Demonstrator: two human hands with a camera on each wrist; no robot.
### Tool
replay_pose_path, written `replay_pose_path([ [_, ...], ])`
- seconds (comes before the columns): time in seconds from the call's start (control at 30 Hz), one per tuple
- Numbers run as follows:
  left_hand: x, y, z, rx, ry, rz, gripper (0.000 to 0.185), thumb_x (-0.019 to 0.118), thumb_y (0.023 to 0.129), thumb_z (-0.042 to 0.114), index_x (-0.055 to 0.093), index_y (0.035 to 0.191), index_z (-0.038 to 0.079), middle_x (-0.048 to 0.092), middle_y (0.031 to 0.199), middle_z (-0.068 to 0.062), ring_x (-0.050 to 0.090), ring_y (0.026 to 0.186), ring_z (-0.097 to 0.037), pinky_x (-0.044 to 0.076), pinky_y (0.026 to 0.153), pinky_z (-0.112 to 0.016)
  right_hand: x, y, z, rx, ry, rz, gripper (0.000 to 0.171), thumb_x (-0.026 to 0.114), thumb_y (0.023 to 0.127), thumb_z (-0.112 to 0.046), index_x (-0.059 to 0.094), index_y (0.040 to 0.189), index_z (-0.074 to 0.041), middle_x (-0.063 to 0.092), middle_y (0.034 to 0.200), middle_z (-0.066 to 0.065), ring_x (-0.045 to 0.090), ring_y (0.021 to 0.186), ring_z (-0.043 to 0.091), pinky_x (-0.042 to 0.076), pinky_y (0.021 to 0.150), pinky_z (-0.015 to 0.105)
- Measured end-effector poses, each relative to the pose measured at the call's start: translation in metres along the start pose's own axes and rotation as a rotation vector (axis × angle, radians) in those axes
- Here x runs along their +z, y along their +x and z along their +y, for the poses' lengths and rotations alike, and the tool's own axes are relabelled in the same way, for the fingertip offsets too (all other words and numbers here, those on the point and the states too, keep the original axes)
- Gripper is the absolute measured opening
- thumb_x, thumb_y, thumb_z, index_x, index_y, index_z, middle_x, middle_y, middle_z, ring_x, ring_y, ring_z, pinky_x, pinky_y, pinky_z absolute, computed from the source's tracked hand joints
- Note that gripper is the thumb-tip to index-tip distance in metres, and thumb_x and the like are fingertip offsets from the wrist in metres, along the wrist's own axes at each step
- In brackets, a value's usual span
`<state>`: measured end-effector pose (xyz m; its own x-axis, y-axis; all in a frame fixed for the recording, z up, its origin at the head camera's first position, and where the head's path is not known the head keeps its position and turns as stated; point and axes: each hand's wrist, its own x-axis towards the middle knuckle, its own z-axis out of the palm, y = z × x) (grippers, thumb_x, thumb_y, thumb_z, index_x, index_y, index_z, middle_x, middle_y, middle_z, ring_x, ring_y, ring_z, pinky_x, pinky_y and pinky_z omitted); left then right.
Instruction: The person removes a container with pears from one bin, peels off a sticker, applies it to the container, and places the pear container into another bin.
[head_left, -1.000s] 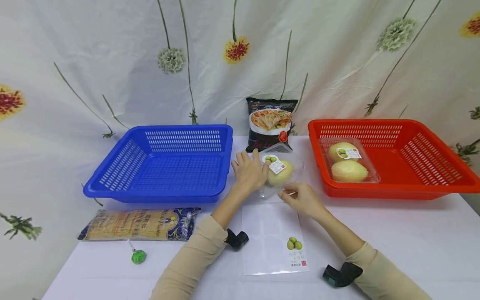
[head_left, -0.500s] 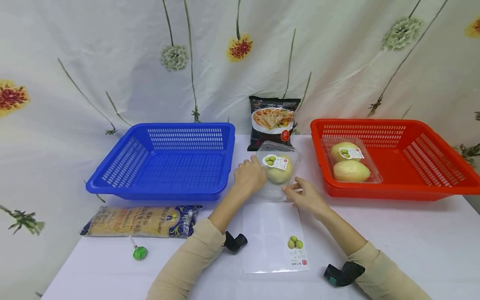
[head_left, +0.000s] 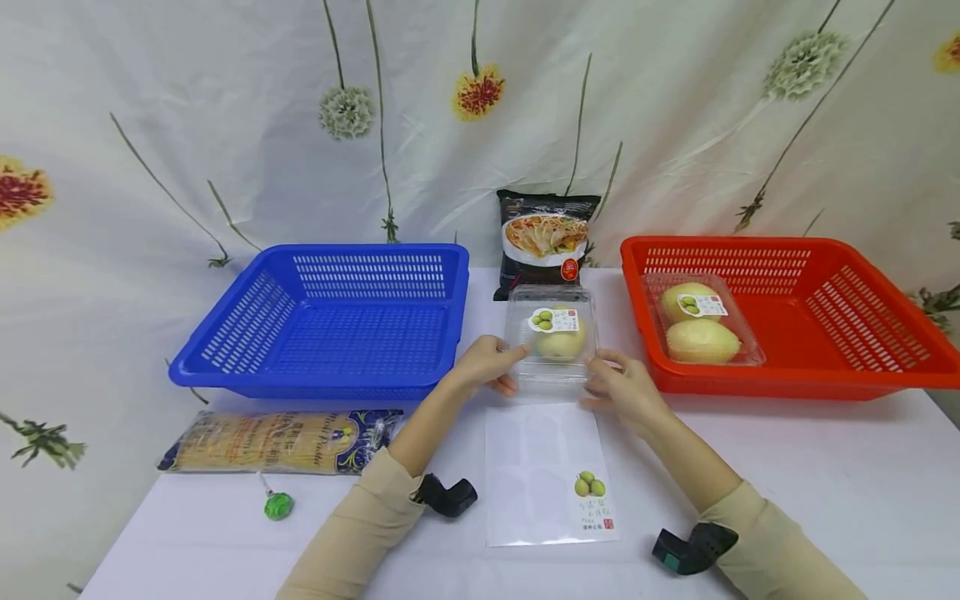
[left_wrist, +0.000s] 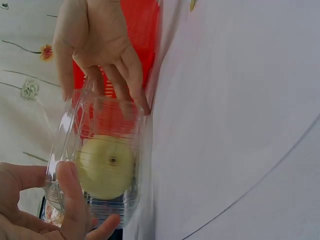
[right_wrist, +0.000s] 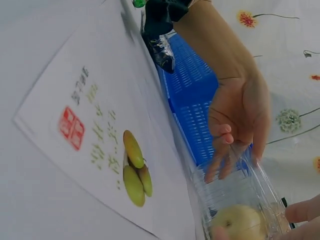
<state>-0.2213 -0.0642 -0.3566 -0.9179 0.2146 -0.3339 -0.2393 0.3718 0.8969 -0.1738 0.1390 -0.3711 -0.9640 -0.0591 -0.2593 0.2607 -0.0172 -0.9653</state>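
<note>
A clear plastic clamshell box (head_left: 552, 367) with one yellow-green fruit (head_left: 558, 343) and a label on its lid sits on the white table between the two baskets. My left hand (head_left: 510, 371) grips its left side, thumb on top and fingers below. My right hand (head_left: 597, 381) grips its right side the same way. In the left wrist view the box (left_wrist: 100, 165) lies between my left hand (left_wrist: 75, 210) and my right hand (left_wrist: 100, 85). The right wrist view has the box (right_wrist: 240, 210) at the bottom, with my left hand (right_wrist: 235, 135) reaching it.
An empty blue basket (head_left: 300, 387) stands left. A red basket (head_left: 787, 387) stands right, holding a second box with two fruits (head_left: 701, 329). A noodle packet (head_left: 543, 242) leans at the back. A sticker sheet (head_left: 540, 467), a pasta pack (head_left: 277, 442) and a green lollipop (head_left: 277, 506) lie near me.
The box has turned from tilted to square on the table. My left hand slid from its top to its left side, and my right hand moved up to its right side.
</note>
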Motion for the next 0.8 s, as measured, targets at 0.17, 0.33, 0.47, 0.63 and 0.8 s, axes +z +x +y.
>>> replay_pose_path([
  [0.17,0.003,-0.005,-0.005,0.013,-0.111,0.023,0.060,0.057,0.095,0.022,0.029,0.137,-0.010,0.050,0.123,-0.029,0.057,0.046,-0.010,0.054,0.049,-0.023,0.006,-0.002,-0.004,0.008,0.109,0.028,0.047,0.047,0.097,-0.012,0.030,0.135,0.010,0.042,0.110,0.014,0.053,0.086,0.020,0.055,0.080,0.036],
  [0.33,0.007,-0.016,-0.004,0.110,-0.143,0.118,0.055,0.057,0.094,0.023,0.033,0.134,-0.006,0.039,0.137,-0.024,0.057,0.052,-0.010,0.055,0.053,-0.025,0.008,-0.009,-0.016,-0.052,0.109,0.040,0.048,0.048,0.097,-0.013,0.029,0.136,0.009,0.043,0.119,0.019,0.057,0.092,0.020,0.055,0.078,0.034],
  [0.47,0.008,-0.027,0.004,0.196,-0.167,0.216,0.053,0.057,0.093,0.025,0.037,0.134,-0.002,0.041,0.136,-0.020,0.056,0.052,-0.009,0.054,0.052,-0.024,0.008,-0.015,-0.029,-0.116,0.066,0.013,0.052,0.047,0.098,-0.015,0.025,0.139,0.010,0.041,0.125,0.023,0.056,0.094,0.020,0.055,0.080,0.030],
  [0.63,0.007,-0.039,0.018,0.319,-0.125,0.322,0.051,0.059,0.092,0.031,0.045,0.132,0.002,0.049,0.130,-0.018,0.057,0.049,-0.011,0.054,0.050,-0.028,0.005,-0.021,-0.046,-0.169,0.076,-0.016,0.055,0.048,0.098,-0.016,0.023,0.140,0.010,0.041,0.122,0.018,0.059,0.091,0.014,0.053,0.083,0.029],
  [0.8,0.011,-0.044,0.031,0.438,-0.109,0.372,0.050,0.058,0.091,0.034,0.048,0.128,0.002,0.051,0.122,-0.019,0.056,0.047,-0.011,0.050,0.046,-0.024,-0.006,-0.026,-0.062,-0.206,0.068,-0.026,0.057,0.052,0.097,-0.023,0.028,0.139,0.007,0.043,0.123,0.014,0.064,0.086,0.008,0.053,0.083,0.028],
])
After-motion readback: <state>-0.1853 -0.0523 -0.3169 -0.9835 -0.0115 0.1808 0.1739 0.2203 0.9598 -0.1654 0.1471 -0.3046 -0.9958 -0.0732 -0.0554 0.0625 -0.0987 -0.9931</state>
